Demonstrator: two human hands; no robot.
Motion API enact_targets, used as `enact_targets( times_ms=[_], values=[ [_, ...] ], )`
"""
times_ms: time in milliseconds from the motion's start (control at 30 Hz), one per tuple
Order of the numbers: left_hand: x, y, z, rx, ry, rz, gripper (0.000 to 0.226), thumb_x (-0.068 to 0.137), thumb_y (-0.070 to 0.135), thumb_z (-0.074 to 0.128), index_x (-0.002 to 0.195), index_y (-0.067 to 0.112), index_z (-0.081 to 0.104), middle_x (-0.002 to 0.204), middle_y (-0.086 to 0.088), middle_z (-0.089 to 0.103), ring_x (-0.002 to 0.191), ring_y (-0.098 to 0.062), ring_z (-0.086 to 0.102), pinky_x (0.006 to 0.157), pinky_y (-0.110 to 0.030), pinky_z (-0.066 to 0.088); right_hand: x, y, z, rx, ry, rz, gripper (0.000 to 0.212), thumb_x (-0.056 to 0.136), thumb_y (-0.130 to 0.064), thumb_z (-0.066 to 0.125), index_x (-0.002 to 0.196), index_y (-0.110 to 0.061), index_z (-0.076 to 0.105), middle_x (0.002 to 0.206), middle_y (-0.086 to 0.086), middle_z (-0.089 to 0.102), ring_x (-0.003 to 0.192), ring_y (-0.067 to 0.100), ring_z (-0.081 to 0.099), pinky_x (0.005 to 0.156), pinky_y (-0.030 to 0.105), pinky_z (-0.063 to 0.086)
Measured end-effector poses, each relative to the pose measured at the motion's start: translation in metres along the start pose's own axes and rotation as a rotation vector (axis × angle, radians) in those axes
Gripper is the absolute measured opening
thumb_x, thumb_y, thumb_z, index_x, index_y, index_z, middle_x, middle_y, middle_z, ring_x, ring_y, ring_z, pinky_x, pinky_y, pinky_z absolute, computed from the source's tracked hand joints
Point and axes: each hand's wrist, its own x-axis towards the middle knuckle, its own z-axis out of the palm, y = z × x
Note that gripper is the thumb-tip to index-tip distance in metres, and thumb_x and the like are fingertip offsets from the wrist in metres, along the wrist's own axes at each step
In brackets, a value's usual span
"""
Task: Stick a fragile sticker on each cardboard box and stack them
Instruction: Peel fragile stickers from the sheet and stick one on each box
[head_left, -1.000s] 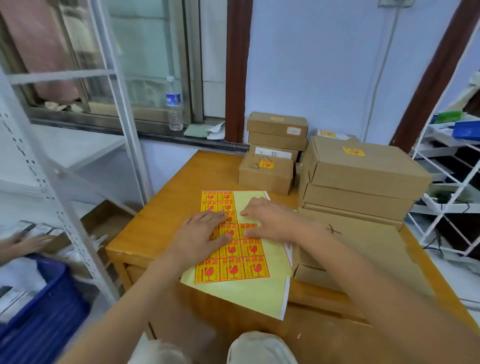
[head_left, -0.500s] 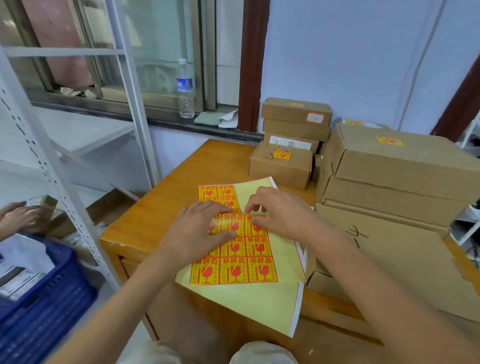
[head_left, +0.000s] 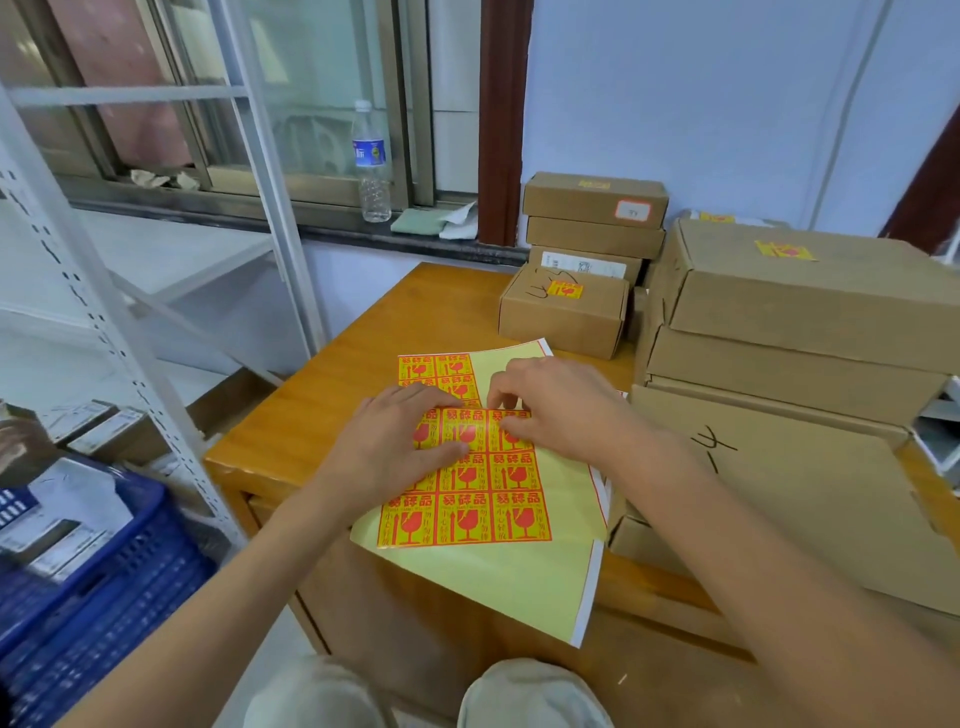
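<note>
A yellow sticker sheet (head_left: 493, 571) with red and yellow fragile stickers lies on the wooden table (head_left: 332, 395), its near end hanging over the edge. My left hand (head_left: 395, 441) presses flat on the sheet's left columns. My right hand (head_left: 561, 410) pinches thumb and forefinger at the top edge of a fragile sticker (head_left: 511, 431) in the right column. Whether that sticker is lifted is hidden by the fingers. A small cardboard box (head_left: 561, 317) bearing a sticker sits behind the sheet. To the right, a stickered large box (head_left: 810, 291) tops a stack over a wide flat box (head_left: 810, 499).
Another stack of slim boxes (head_left: 592, 200) stands against the wall. A water bottle (head_left: 373, 166) is on the window sill. A white metal rack (head_left: 130, 364) and a blue crate (head_left: 104, 597) fill the left side, where another person's hand (head_left: 10, 447) shows at the edge.
The camera has moved closer and swung left. My right hand's fingers have drawn together from lying flat into a pinch on a sticker's edge. My left hand stays pressed on the sheet.
</note>
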Motion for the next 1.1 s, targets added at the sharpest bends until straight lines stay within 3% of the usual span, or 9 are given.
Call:
enact_targets(
  times_ms=[333,433,600,900,1100],
  values=[
    [0.0001,0.0004,0.0006,0.015,-0.008,-0.008,0.057,0.086,0.07,0.059,0.136,0.046,0.051,0.139,0.019,0.054,0.123,-0.005,0.049,0.105,-0.038,0.043,-0.0014,-0.0008,0.0003,-0.004,-0.007,-0.023,0.01,0.097,-0.038,0.066,0.102,-0.036,0.058,0.104,-0.014,0.059,0.093,0.008,0.055,0.063,0.029,0.039],
    [-0.0001,-0.0005,0.001,0.018,-0.009,-0.006,0.057,0.085,0.072,0.058,0.136,0.046,0.051,0.138,0.02,0.054,0.122,-0.004,0.048,0.105,-0.037,0.043,-0.0015,-0.0017,0.0014,0.005,0.005,-0.017,0.016,0.097,-0.041,0.065,0.108,-0.034,0.056,0.105,-0.015,0.059,0.092,0.008,0.053,0.063,0.029,0.039],
    [-0.0007,0.0004,0.0008,0.017,0.008,0.011,0.056,0.085,0.07,0.06,0.136,0.046,0.051,0.138,0.02,0.054,0.123,-0.005,0.049,0.105,-0.037,0.043,-0.0003,-0.0039,0.0015,-0.003,0.002,-0.022,0.021,0.097,-0.045,0.065,0.114,-0.033,0.06,0.109,-0.013,0.059,0.101,0.01,0.055,0.075,0.035,0.051],
    [-0.0069,0.0033,-0.0021,0.032,0.099,0.119,0.05,0.086,0.065,0.062,0.13,0.041,0.055,0.136,0.018,0.052,0.126,-0.006,0.045,0.104,-0.032,0.036,0.0026,-0.0019,0.0006,0.105,0.025,0.0,0.018,0.092,-0.037,0.073,0.093,-0.036,0.055,0.094,-0.017,0.053,0.088,0.006,0.051,0.057,0.024,0.031],
    [-0.0056,0.0028,-0.001,0.017,0.06,0.06,0.055,0.085,0.065,0.065,0.133,0.042,0.051,0.136,0.018,0.053,0.122,-0.005,0.049,0.102,-0.03,0.04,0.0002,-0.0067,-0.0031,0.021,0.052,-0.054,0.02,0.096,-0.039,0.068,0.094,-0.037,0.048,0.096,-0.014,0.055,0.085,0.008,0.05,0.057,0.027,0.032]
  ],
)
